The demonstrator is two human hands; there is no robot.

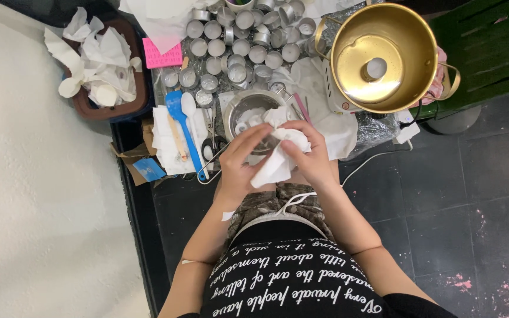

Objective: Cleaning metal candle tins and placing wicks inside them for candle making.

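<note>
Hands: your left hand and right hand both pinch a crumpled white tissue, fingers closed on it, just over the steel bowl.
Risk: you could, I judge, knock the bowl with the tissue, tipping it into the blue spatula and white spoon beside it.
Risk two: a wide elbow might sweep the tealight cups or the brass pot.
Surface: the tabletop is crowded and foil-lined; a brown bin holds used tissue.
Room: dark floor tiles with pink specks, white wall left.

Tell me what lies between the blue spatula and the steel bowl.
In the head view, black-handled scissors lie between the blue spatula and the steel bowl, on the table.
</note>
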